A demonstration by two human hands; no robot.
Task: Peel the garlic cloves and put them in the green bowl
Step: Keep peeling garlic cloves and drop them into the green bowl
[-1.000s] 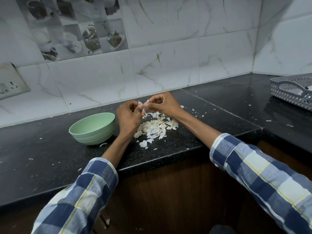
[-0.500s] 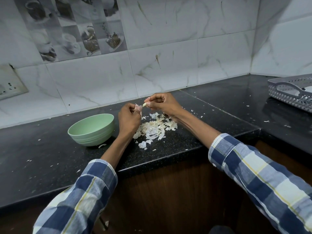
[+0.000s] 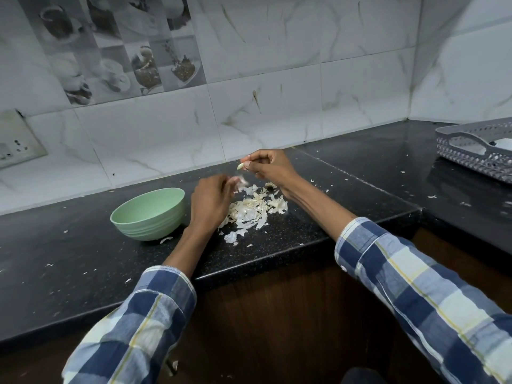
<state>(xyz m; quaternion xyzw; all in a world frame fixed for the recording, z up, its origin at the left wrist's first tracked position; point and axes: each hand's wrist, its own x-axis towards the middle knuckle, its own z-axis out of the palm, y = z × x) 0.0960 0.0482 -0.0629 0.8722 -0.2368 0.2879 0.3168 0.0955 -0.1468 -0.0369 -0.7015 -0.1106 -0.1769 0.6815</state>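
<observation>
My right hand (image 3: 270,169) pinches a small pale garlic clove (image 3: 241,165) above the black counter. My left hand (image 3: 212,202), blurred by motion, sits lower and to the left, holding a scrap of papery garlic skin (image 3: 240,183) at its fingertips. Between and below the hands lies a pile of white garlic peels (image 3: 255,210). The green bowl (image 3: 148,214) stands on the counter just left of my left hand; its inside is hidden from this angle.
The black granite counter (image 3: 83,245) is dotted with peel flakes, and its front edge runs close to my forearms. A grey perforated plastic basket (image 3: 476,148) sits at the far right. A switch plate (image 3: 16,145) hangs on the tiled wall at left.
My hands have pulled apart: the right hand lifted up with the clove, the left hand dropped down and left with the torn skin.
</observation>
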